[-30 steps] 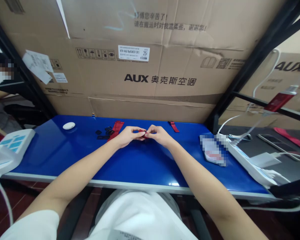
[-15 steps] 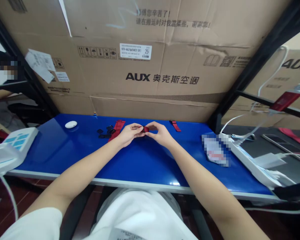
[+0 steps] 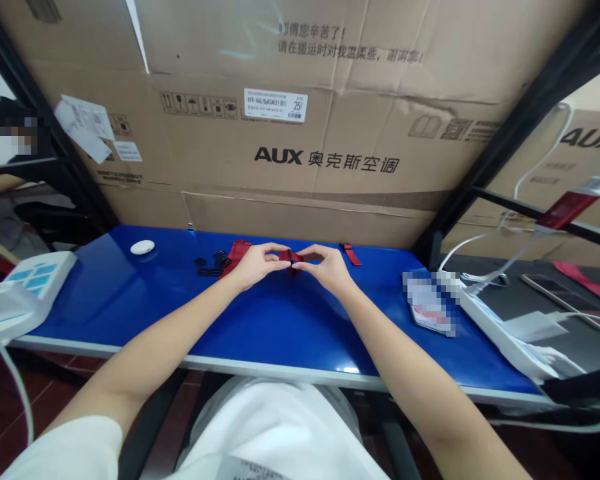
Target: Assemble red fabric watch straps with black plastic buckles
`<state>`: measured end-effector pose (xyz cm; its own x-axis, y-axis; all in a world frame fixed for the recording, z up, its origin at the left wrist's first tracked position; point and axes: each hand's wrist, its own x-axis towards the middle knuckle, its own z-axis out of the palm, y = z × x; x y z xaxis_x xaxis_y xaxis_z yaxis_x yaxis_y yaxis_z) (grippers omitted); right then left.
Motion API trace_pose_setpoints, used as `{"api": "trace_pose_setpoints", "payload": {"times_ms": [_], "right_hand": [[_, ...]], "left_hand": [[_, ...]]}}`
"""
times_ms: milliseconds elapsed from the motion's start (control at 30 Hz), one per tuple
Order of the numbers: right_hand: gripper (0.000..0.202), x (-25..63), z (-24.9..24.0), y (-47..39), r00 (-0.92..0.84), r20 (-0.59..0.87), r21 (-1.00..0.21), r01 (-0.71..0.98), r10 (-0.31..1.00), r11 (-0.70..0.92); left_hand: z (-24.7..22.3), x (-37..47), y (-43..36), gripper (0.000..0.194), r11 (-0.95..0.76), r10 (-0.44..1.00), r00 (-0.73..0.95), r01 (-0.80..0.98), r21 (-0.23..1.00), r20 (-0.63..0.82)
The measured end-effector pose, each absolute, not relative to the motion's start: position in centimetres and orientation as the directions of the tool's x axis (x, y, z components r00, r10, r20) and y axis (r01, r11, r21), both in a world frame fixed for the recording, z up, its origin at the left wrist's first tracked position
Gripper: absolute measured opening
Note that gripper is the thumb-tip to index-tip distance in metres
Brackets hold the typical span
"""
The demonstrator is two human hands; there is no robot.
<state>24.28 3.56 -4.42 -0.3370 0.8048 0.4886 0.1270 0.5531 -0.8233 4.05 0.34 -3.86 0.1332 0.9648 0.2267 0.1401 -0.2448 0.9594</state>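
Between my two hands, above the blue table (image 3: 300, 320), is a short red strap (image 3: 285, 255) with a black buckle (image 3: 293, 262) on it. My left hand (image 3: 257, 265) pinches its left side, and my right hand (image 3: 325, 265) pinches the right side by the buckle. Behind my left hand lie more red straps (image 3: 239, 251), partly covered by it. Several black buckles (image 3: 210, 271) sit just left of those straps. Another red strap piece with a black buckle (image 3: 351, 254) rests at the back edge, right of my right hand.
A white oval object (image 3: 143, 247) lies at the back left. White power strips stand at the left (image 3: 40, 287) and right (image 3: 500, 327). A phone (image 3: 430, 307) is near the right one. A large cardboard box (image 3: 280, 207) rises behind. A person (image 3: 25, 133) sits far left.
My fingers have shifted on the strap, and more of its red webbing and the black buckle now shows between my hands. The camera view has moved slightly.
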Motion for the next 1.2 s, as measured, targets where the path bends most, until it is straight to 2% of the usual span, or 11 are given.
{"api": "trace_pose_setpoints", "payload": {"times_ms": [233, 367, 533, 733, 833, 933, 1000, 1200], "right_hand": [[0.022, 24.4, -4.4, 3.6, -0.357, 0.539, -0.795, 0.083, 0.763, 0.601], [0.023, 24.5, -4.4, 3.8, -0.365, 0.566, -0.774, 0.072, 0.739, 0.629], [0.024, 24.3, -4.4, 3.7, -0.374, 0.532, -0.801, 0.066, 0.760, 0.594], [0.024, 24.3, -4.1, 3.5, -0.369, 0.528, -0.810, 0.052, 0.765, 0.584], [0.030, 24.2, -4.4, 3.6, -0.395, 0.498, -0.826, 0.054, 0.772, 0.561], [0.049, 23.9, -4.9, 3.8, -0.422, 0.457, -0.859, 0.021, 0.783, 0.512], [0.055, 23.6, -5.2, 3.8, -0.431, 0.440, -0.871, 0.007, 0.788, 0.491], [0.041, 23.9, -4.4, 3.5, -0.448, 0.355, -0.902, 0.068, 0.821, 0.427]], "left_hand": [[-4.0, 3.9, 0.5, 0.053, -0.336, 0.942, 0.088, 0.216, 0.917, 0.325], [-4.0, 3.9, 0.5, 0.054, -0.338, 0.940, 0.111, 0.214, 0.916, 0.321], [-3.9, 4.4, 0.2, 0.055, -0.316, 0.944, 0.152, 0.160, 0.935, 0.293], [-3.7, 4.6, 0.0, 0.052, -0.341, 0.940, 0.064, 0.189, 0.921, 0.335], [-3.8, 4.5, 0.1, 0.049, -0.367, 0.930, 0.045, 0.185, 0.912, 0.365], [-3.9, 4.6, 0.1, 0.046, -0.370, 0.929, 0.065, 0.156, 0.916, 0.364], [-4.0, 4.8, 0.1, 0.042, -0.379, 0.925, 0.075, 0.147, 0.914, 0.372], [-3.5, 4.2, 0.2, 0.032, -0.442, 0.897, 0.080, 0.213, 0.871, 0.435]]}}
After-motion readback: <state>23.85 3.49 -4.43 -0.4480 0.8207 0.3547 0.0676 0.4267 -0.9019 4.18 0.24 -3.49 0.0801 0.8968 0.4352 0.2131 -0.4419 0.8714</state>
